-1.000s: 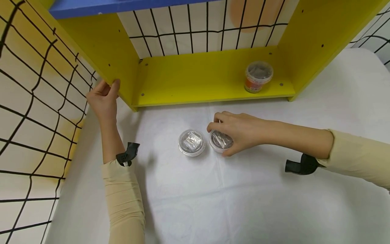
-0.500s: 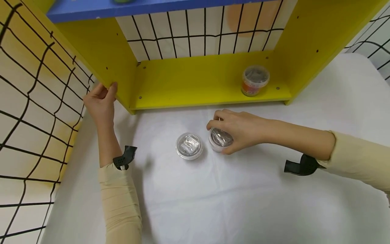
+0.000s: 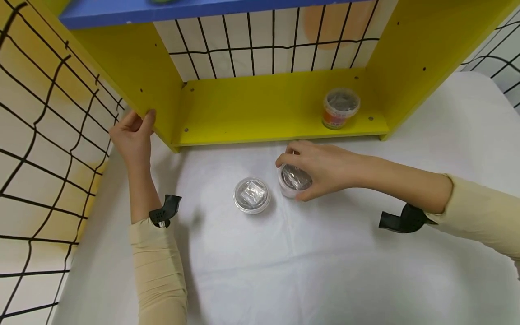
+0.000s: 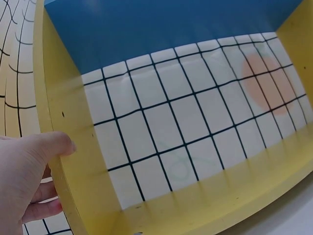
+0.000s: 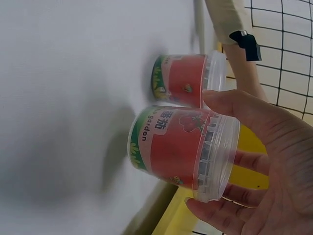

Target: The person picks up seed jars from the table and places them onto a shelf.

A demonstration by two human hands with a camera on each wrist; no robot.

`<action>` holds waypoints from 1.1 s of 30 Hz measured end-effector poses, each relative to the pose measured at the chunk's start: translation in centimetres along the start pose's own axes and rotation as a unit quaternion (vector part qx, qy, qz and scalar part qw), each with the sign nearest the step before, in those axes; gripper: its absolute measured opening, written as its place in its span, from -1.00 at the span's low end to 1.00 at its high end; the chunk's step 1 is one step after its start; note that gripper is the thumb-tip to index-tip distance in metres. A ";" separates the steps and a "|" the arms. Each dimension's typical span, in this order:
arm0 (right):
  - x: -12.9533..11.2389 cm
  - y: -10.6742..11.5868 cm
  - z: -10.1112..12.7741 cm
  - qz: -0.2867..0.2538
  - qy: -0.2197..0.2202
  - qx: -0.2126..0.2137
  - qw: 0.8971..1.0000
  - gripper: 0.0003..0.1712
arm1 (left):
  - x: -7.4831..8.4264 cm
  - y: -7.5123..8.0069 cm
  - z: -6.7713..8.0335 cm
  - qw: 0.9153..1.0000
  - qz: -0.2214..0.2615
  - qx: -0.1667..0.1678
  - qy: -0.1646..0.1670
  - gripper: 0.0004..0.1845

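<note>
While the right hand curls its fingers and thumb around a small tub, the tub appears lifted just clear of the white cloth, though the head view alone leaves that hard to judge; the right wrist view shows a gap and a shadow under its base. That view also shows the tub's red label and clear ribbed lid, with the fingers wrapped over the lid end. A second tub of the same kind stands on the cloth just to the left of the held one, near it but not touching, its clear lid facing up. A third tub stands upright on the yellow shelf, toward its right end, well apart from the other two.

The left hand grips the front edge of the shelf unit's left side panel, thumb on the inner face and fingers behind it, as the left wrist view confirms. Above the shelf runs a blue board, and behind it hangs a white backdrop with a black grid. Both forearms wear beige sleeves with a black camera mount at each wrist.
</note>
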State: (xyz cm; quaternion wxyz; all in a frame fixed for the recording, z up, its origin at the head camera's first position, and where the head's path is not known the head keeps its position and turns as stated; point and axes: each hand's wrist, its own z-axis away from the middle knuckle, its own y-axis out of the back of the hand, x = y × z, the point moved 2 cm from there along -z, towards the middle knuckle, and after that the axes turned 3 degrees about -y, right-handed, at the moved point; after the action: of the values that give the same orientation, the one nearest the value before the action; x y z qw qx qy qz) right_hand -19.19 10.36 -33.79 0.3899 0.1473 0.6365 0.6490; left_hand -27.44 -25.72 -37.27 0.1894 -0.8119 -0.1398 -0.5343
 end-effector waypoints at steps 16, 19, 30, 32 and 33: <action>1.1 2.4 -0.8 -0.019 -0.029 0.019 0.999 -0.25 | 0.3 -0.1 -0.2 1.000 0.010 -0.002 -0.001 -0.70; 1.5 3.2 -1.1 -0.016 -0.030 0.033 0.999 -0.28 | 0.4 -0.2 -0.3 1.000 0.005 -0.006 -0.003 -0.71; 2.3 4.8 -1.9 -0.004 -0.030 0.051 0.998 -0.27 | 0.2 0.0 -0.2 1.000 0.009 0.001 0.014 -0.68; 2.5 5.0 -2.2 -0.004 -0.030 0.050 0.998 -0.26 | 0.2 0.1 0.0 1.000 0.007 0.002 0.019 -0.67; 2.5 5.1 -2.3 -0.005 -0.032 0.050 0.998 -0.26 | 0.2 0.1 0.0 1.000 0.005 0.003 0.021 -0.68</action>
State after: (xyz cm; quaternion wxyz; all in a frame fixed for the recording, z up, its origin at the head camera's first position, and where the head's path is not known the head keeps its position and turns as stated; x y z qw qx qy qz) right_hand -24.04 11.07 -30.14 0.4056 0.1838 0.6562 0.6092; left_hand -27.33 -25.80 -37.11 0.1970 -0.8008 -0.1336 -0.5497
